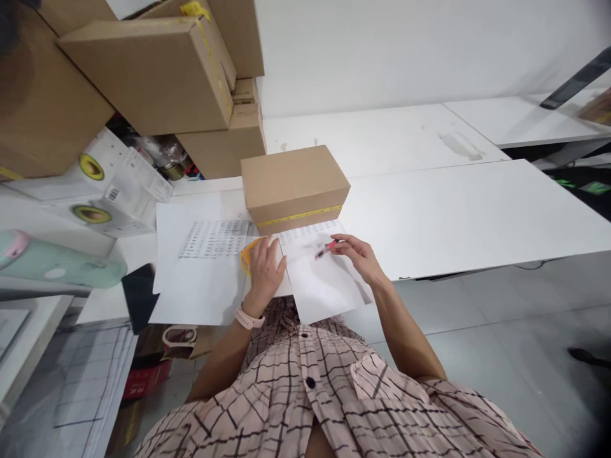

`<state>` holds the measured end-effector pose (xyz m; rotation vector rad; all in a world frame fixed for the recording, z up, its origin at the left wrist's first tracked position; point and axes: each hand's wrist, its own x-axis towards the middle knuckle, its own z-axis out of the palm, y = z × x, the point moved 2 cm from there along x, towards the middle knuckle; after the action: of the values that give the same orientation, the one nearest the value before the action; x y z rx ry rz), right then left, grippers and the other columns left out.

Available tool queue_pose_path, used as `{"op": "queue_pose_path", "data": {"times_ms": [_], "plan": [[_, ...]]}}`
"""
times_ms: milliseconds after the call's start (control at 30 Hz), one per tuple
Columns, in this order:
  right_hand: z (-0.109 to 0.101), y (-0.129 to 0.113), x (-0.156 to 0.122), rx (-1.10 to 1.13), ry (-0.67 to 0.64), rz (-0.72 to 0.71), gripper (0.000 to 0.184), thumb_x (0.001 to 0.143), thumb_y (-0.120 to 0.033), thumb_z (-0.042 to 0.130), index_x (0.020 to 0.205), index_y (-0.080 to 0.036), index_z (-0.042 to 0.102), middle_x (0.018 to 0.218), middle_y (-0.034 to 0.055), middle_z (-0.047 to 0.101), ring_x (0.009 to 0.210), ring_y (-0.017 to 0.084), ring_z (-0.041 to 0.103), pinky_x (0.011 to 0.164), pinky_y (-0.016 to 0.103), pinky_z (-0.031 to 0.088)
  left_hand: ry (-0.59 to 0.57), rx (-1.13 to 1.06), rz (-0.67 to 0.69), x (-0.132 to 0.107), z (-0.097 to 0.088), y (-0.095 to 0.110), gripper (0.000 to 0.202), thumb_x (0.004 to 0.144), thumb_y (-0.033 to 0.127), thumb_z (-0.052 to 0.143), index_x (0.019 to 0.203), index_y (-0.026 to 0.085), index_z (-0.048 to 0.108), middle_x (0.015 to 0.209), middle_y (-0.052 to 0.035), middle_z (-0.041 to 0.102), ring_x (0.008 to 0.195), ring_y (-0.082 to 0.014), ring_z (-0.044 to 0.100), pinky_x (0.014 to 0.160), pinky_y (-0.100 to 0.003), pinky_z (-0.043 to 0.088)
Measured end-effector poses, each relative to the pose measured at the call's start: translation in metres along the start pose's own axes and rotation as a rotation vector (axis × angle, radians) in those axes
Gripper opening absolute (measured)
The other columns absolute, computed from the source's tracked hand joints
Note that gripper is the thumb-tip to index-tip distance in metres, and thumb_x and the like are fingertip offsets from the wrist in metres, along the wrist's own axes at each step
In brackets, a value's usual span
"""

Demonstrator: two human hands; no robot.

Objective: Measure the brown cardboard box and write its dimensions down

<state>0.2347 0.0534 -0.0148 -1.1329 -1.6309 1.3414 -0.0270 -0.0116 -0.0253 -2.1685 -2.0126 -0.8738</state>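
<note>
A printed sheet of paper (324,280) lies at the table's front edge, with rows of small text along its top and its lower part hanging over my lap. My right hand (360,254) holds a slim red and black pen-like tool (326,249) above this sheet; its exact kind is blurred. At the sheet's left edge rests my left hand (267,267), fingers extended downward and thumb apart. Partly hidden behind those fingers is a yellow ring-shaped thing (245,256), which looks like a tape roll. A closed cardboard box (293,184) with a yellow tape strip stands just beyond the sheet.
More printed sheets (200,286) lie left of my left hand. Further left are a dark flat device (139,296), a mint green bottle (62,264) and white boxes with avocado pictures (109,184). Large cardboard boxes (157,70) are stacked behind. White tabletop (453,216) extends right.
</note>
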Motion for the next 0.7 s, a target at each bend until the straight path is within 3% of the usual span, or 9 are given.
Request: {"op": "queue_pose_path", "data": {"times_ms": [67, 133, 233, 333, 467, 600, 700], "plan": [[0.007, -0.009, 0.003, 0.231, -0.015, -0.066, 0.036, 0.088, -0.043, 0.068, 0.119, -0.025, 0.061, 0.1, 0.0054, 0.076, 0.096, 0.021, 0.071, 0.087, 0.038, 0.054, -0.1, -0.063, 0.108, -0.004, 0.015, 0.018, 0.042, 0.097, 0.032, 0.054, 0.135, 0.011, 0.056, 0.142, -0.0189, 0.059, 0.14, -0.0313, 0.048, 0.12, -0.05, 0.036], [0.019, -0.017, 0.01, 0.298, 0.048, -0.108, 0.043, 0.078, -0.049, 0.08, 0.109, -0.026, 0.06, 0.086, 0.001, 0.072, 0.081, 0.018, 0.068, 0.077, 0.033, 0.053, -0.213, -0.059, 0.155, -0.008, 0.03, 0.031, 0.048, 0.098, 0.036, 0.054, 0.138, 0.01, 0.054, 0.148, -0.0195, 0.054, 0.144, -0.0328, 0.044, 0.121, -0.051, 0.034], [0.042, -0.021, 0.027, 0.273, 0.195, -0.107, 0.042, 0.08, -0.061, 0.073, 0.083, -0.024, 0.055, 0.063, -0.0048, 0.057, 0.058, 0.012, 0.053, 0.062, 0.027, 0.046, -0.306, 0.003, 0.153, -0.011, 0.045, 0.039, 0.059, 0.098, 0.042, 0.054, 0.144, 0.006, 0.048, 0.158, -0.0222, 0.043, 0.15, -0.0366, 0.035, 0.124, -0.057, 0.027], [0.065, -0.012, 0.048, 0.282, 0.217, -0.024, 0.046, 0.086, -0.068, 0.061, 0.077, -0.024, 0.05, 0.053, -0.0072, 0.045, 0.05, 0.011, 0.045, 0.054, 0.026, 0.04, -0.323, 0.015, 0.154, -0.012, 0.048, 0.039, 0.061, 0.099, 0.042, 0.051, 0.148, 0.007, 0.044, 0.16, -0.0211, 0.04, 0.152, -0.035, 0.032, 0.125, -0.056, 0.024], [0.088, 0.008, 0.07, 0.353, 0.023, 0.078, 0.046, 0.073, -0.063, 0.075, 0.09, -0.023, 0.059, 0.066, -0.0021, 0.063, 0.063, 0.015, 0.062, 0.063, 0.029, 0.049, -0.304, -0.013, 0.144, -0.011, 0.046, 0.037, 0.062, 0.098, 0.043, 0.053, 0.148, 0.008, 0.043, 0.157, -0.0211, 0.044, 0.152, -0.0338, 0.033, 0.125, -0.056, 0.024], [0.089, 0.022, 0.078, 0.215, 0.145, 0.026, 0.038, 0.074, -0.055, 0.075, 0.075, -0.021, 0.056, 0.07, -0.0009, 0.062, 0.066, 0.014, 0.058, 0.066, 0.029, 0.047, -0.305, -0.045, 0.125, -0.011, 0.046, 0.037, 0.06, 0.097, 0.043, 0.054, 0.147, 0.011, 0.044, 0.157, -0.0203, 0.044, 0.151, -0.0347, 0.035, 0.124, -0.057, 0.024], [0.086, 0.027, 0.081, 0.106, 0.187, -0.04, 0.034, 0.079, -0.053, 0.068, 0.077, -0.022, 0.053, 0.07, -0.0027, 0.057, 0.066, 0.013, 0.053, 0.065, 0.028, 0.045, -0.305, -0.054, 0.123, -0.012, 0.047, 0.037, 0.059, 0.097, 0.043, 0.054, 0.146, 0.011, 0.045, 0.157, -0.0199, 0.045, 0.151, -0.0353, 0.034, 0.124, -0.057, 0.023]]}}
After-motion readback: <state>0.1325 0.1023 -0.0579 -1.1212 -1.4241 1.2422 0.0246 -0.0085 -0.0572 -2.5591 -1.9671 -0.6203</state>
